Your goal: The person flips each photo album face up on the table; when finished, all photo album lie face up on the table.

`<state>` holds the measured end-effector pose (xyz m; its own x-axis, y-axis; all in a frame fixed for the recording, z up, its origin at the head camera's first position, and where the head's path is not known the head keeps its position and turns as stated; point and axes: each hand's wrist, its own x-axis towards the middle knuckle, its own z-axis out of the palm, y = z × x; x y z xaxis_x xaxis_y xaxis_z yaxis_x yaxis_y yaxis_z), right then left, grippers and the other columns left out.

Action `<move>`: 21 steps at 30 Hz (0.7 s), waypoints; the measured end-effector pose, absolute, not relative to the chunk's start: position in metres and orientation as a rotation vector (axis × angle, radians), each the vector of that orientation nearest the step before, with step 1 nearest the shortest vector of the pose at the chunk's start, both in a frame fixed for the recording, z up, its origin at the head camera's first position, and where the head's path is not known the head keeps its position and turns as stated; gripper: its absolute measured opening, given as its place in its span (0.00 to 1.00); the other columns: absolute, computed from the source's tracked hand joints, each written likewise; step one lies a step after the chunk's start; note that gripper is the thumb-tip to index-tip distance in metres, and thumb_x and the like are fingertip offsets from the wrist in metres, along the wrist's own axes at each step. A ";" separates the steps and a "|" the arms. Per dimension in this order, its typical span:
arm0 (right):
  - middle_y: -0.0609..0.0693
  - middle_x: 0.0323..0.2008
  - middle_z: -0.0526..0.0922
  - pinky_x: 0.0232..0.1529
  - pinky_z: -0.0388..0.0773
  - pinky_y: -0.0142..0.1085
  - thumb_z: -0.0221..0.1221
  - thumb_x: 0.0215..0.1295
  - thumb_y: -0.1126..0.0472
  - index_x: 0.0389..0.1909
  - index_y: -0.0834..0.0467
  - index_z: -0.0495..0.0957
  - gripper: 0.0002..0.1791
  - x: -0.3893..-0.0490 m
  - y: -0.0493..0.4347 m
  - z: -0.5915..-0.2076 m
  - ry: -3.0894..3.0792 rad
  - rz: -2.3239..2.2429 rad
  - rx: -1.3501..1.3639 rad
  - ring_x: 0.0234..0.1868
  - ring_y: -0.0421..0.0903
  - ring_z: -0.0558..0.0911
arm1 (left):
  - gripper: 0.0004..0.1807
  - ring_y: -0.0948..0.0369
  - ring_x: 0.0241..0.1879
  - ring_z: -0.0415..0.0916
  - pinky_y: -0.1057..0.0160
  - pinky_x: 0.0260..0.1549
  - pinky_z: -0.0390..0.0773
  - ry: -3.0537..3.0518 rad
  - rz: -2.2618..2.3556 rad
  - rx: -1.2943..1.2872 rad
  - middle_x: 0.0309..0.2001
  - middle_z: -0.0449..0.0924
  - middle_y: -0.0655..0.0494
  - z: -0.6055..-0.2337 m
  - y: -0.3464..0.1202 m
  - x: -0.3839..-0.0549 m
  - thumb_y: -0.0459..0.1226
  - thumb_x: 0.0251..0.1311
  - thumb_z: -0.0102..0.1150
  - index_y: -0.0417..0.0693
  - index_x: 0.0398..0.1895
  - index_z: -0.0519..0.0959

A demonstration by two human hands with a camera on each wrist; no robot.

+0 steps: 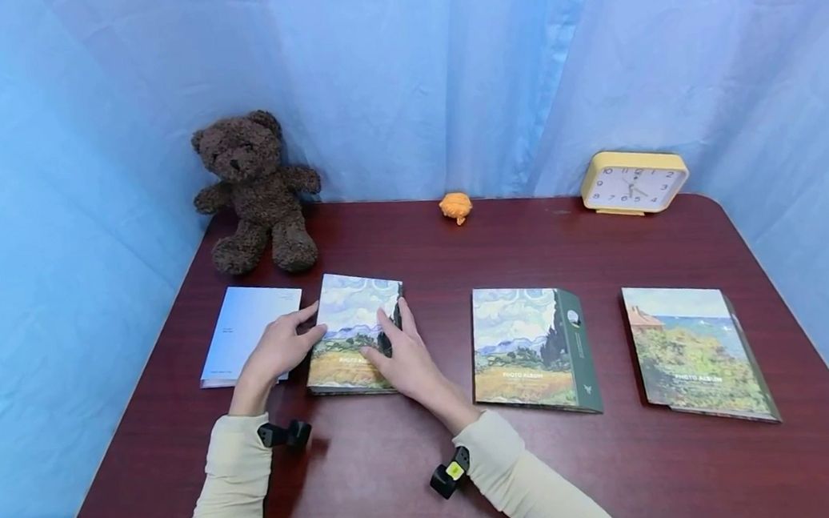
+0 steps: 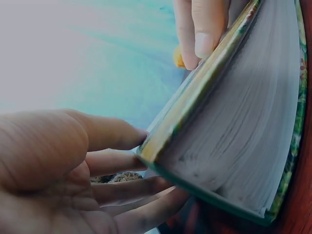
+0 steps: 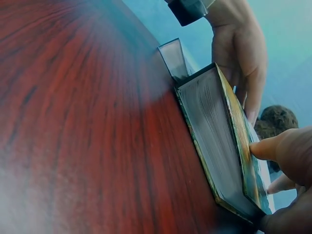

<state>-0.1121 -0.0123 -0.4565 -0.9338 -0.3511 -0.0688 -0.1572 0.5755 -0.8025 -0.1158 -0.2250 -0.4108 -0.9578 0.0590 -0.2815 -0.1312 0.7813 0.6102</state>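
A photo album (image 1: 352, 302) with a painted landscape cover lies on the table between both hands. My left hand (image 1: 281, 350) is at its left side, thumb at the cover's edge and fingers extended along the spine in the left wrist view. From the right, my right hand (image 1: 413, 363) touches it with spread fingers, thumb on the cover and other fingers near the right edge. White page edges (image 3: 209, 122) show between the covers in the right wrist view. Left of this album lies a pale blue book (image 1: 249, 327), partly hidden by my left hand.
To the right lie a matching photo album (image 1: 515, 348) with a green flap and another album (image 1: 687, 344) with a seaside cover. A brown teddy bear (image 1: 254, 190), a small orange object (image 1: 456, 205) and a yellow clock (image 1: 636, 182) stand along the table's back, before blue curtains (image 1: 388, 84).
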 end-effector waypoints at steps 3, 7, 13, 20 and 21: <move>0.62 0.76 0.36 0.69 0.60 0.49 0.59 0.65 0.48 0.73 0.58 0.56 0.40 -0.111 -0.014 -0.457 2.591 -1.290 -0.435 0.74 0.58 0.51 | 0.30 0.41 0.59 0.69 0.42 0.55 0.71 2.716 0.940 -0.065 0.64 0.68 0.34 -0.412 -0.226 -0.116 0.43 0.70 0.49 0.47 0.73 0.58; 0.62 0.76 0.38 0.69 0.59 0.51 0.59 0.65 0.49 0.72 0.58 0.58 0.38 -0.110 -0.015 -0.457 2.596 -1.294 -0.461 0.75 0.58 0.49 | 0.30 0.42 0.56 0.72 0.43 0.52 0.73 2.723 0.937 -0.088 0.61 0.71 0.34 -0.413 -0.225 -0.117 0.42 0.71 0.48 0.45 0.73 0.57; 0.61 0.76 0.41 0.70 0.56 0.52 0.60 0.63 0.50 0.71 0.56 0.61 0.37 -0.109 -0.015 -0.456 2.625 -1.266 -0.520 0.75 0.58 0.47 | 0.30 0.42 0.60 0.69 0.43 0.54 0.72 2.702 0.960 -0.136 0.63 0.68 0.35 -0.412 -0.225 -0.117 0.40 0.72 0.46 0.42 0.74 0.55; 0.60 0.76 0.42 0.70 0.57 0.53 0.59 0.64 0.50 0.71 0.56 0.60 0.37 -0.107 -0.013 -0.454 2.614 -1.260 -0.542 0.75 0.58 0.48 | 0.31 0.42 0.62 0.67 0.43 0.56 0.71 2.690 0.988 -0.159 0.65 0.65 0.35 -0.413 -0.226 -0.115 0.41 0.72 0.45 0.41 0.74 0.52; 0.60 0.76 0.42 0.70 0.57 0.53 0.59 0.64 0.50 0.72 0.56 0.60 0.37 -0.107 -0.012 -0.453 2.608 -1.260 -0.540 0.75 0.58 0.48 | 0.32 0.42 0.62 0.68 0.43 0.56 0.71 2.699 0.989 -0.154 0.65 0.65 0.35 -0.413 -0.227 -0.115 0.41 0.72 0.45 0.40 0.74 0.52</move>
